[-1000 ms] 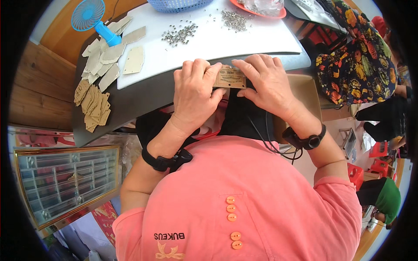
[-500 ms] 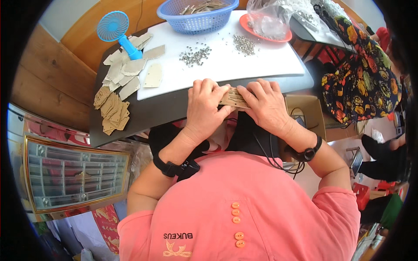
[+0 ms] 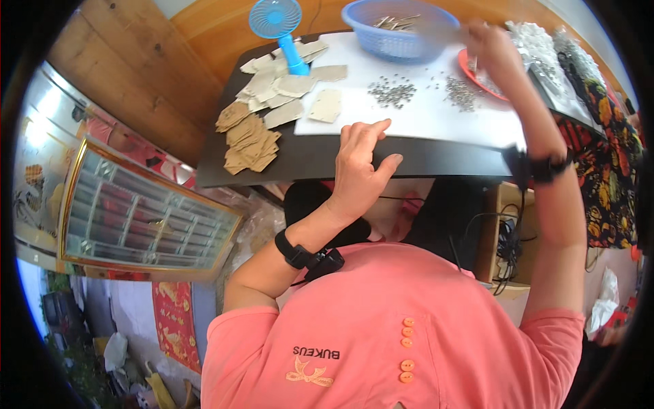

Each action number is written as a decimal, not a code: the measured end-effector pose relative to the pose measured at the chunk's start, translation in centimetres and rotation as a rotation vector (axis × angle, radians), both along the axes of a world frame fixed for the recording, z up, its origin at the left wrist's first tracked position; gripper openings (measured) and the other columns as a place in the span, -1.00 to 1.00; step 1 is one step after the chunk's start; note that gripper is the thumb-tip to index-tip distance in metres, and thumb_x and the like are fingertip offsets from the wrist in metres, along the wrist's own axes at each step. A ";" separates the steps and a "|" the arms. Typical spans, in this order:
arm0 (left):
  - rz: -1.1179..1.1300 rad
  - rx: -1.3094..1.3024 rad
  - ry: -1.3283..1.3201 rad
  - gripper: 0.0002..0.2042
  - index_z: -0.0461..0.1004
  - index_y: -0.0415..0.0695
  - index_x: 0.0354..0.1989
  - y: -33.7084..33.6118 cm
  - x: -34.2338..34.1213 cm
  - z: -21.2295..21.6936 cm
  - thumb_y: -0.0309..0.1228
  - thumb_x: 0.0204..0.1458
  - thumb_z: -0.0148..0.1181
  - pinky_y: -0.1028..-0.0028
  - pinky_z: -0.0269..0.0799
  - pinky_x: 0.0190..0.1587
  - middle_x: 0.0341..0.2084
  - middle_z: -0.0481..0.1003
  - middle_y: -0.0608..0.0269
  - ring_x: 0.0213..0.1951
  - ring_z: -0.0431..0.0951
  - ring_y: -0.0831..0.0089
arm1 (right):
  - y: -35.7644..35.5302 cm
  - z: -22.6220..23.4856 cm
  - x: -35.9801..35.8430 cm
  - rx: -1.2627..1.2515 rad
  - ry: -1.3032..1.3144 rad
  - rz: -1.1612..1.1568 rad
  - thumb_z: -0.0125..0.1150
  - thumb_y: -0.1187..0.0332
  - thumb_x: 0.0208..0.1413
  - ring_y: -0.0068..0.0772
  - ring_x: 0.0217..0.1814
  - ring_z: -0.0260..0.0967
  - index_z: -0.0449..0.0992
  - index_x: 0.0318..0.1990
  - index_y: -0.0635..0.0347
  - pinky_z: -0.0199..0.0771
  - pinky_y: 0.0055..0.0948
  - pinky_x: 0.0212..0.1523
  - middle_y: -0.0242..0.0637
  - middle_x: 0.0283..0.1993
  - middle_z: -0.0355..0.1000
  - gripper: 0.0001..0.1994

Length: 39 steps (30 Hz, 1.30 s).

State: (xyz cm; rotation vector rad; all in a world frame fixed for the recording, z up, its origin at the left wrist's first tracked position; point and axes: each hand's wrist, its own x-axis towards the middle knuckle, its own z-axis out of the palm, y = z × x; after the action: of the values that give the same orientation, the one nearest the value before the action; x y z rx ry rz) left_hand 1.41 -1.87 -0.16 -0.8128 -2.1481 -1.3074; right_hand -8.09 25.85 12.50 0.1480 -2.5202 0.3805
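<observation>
My left hand (image 3: 364, 163) hovers at the table's near edge, empty, with its thumb and fingers apart. My right hand (image 3: 492, 51) is stretched out to the far right, over the red plate and beside the blue basket (image 3: 392, 51). Motion smears its fingers. A blurred greyish-brown thing (image 3: 439, 32) shows just left of these fingers, over the basket's rim; whether the hand still grips it is unclear. Thin brown pieces (image 3: 395, 23) lie in the basket. On the white board (image 3: 422, 123) are a pile of small metal pieces (image 3: 392, 91) and another pile of small metal parts (image 3: 461, 93).
Grey card pieces (image 3: 283, 85) and a stack of brown cut pieces (image 3: 248, 143) lie at the table's left, around a blue fan (image 3: 289, 48). The red plate (image 3: 470, 68) sits at the right. A box with black cables (image 3: 509, 249) stands below the table.
Both hands held a brown patterned piece together at the table edge. They have parted: my right hand has swung up and right to the basket, and my left hand has let go.
</observation>
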 end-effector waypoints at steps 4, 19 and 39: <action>0.162 -0.152 0.187 -0.70 0.56 -0.25 -0.21 -4.8 -1.2 1.1 -0.54 -0.20 0.37 0.35 0.42 -0.18 -0.40 0.49 0.12 -0.29 0.49 0.21 | -5.2 1.9 0.7 0.067 0.156 -0.015 0.26 0.24 0.10 0.25 0.06 0.39 0.37 0.03 0.35 0.40 -0.04 0.03 0.31 -0.03 0.43 -0.56; 0.399 -0.344 -0.080 -0.63 0.55 -0.15 -0.14 -6.7 -9.5 0.9 -0.48 -0.23 0.36 0.28 0.42 -0.08 -0.22 0.54 0.12 -0.12 0.49 0.21 | -13.0 -13.3 6.9 -0.951 -0.410 0.624 0.29 0.54 0.03 -0.58 -0.27 0.43 0.58 -0.11 0.26 0.43 -0.53 -0.22 -0.36 -0.29 0.52 -0.77; 0.534 -0.570 -0.299 -0.38 0.54 -0.14 0.06 -17.4 -18.0 5.3 -0.15 -0.25 0.44 0.21 0.42 0.09 0.00 0.52 -0.09 -0.02 0.53 0.09 | -12.2 -11.2 7.5 -1.348 -0.399 0.453 0.22 0.44 0.15 -0.74 -0.50 0.26 0.50 -0.14 0.17 0.11 -0.70 -0.50 -0.51 -0.45 0.49 -0.86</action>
State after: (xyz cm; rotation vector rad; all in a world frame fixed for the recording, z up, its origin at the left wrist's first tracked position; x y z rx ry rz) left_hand -16.62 -19.32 5.16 -0.1916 -2.7693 -0.5724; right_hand -0.56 13.63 1.33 0.0976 -1.9893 2.3056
